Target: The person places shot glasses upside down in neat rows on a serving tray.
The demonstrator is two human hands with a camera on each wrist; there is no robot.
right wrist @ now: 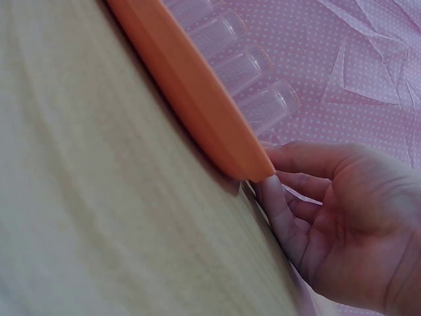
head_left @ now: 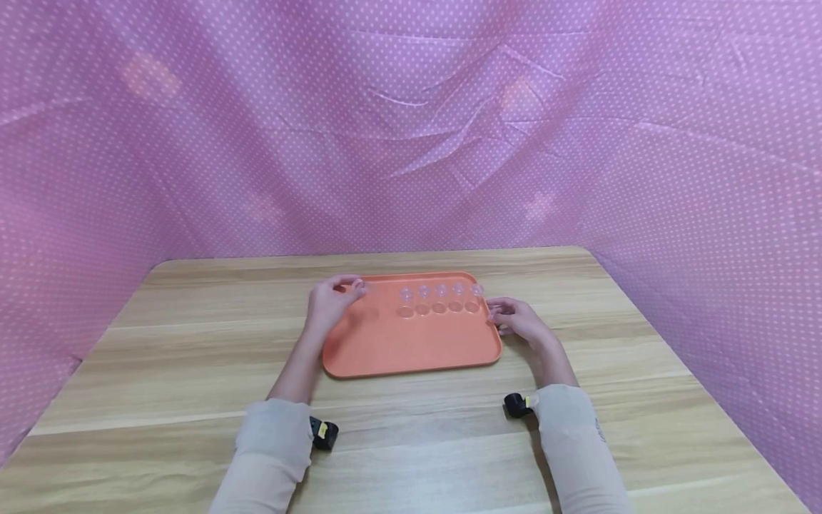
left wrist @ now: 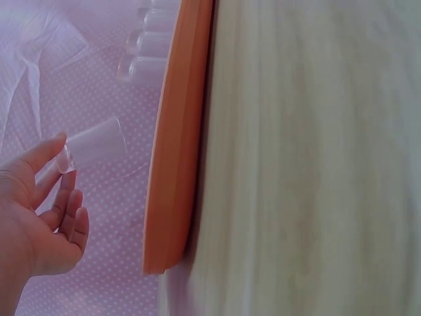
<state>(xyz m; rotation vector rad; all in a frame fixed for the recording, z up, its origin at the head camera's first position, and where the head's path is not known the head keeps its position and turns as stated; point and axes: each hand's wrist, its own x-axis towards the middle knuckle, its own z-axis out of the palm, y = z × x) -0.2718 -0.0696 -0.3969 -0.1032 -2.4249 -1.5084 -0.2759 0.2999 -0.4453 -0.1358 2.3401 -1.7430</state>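
Note:
An orange tray (head_left: 411, 350) lies on the table, bearing a row of several clear plastic cups (head_left: 440, 300) along its far right part. My left hand (head_left: 329, 303) is over the tray's far left corner. Its thumb and fingertips pinch another clear cup (left wrist: 99, 143) by the narrow base, with the wider mouth tilted down toward the tray; this cup hangs apart from the row. At the tray's right edge, my right hand (head_left: 519, 320) grips the rim between fingers and thumb. The right wrist view has that hand (right wrist: 348, 224) at the tray's end, fingertips partly hidden behind the rim.
The wooden table (head_left: 411, 435) extends around the tray on all sides. A pink dotted curtain (head_left: 411, 143) hangs behind the table and along both sides. Small black wrist cameras (head_left: 324, 434) stick out from the cuffs of both sleeves.

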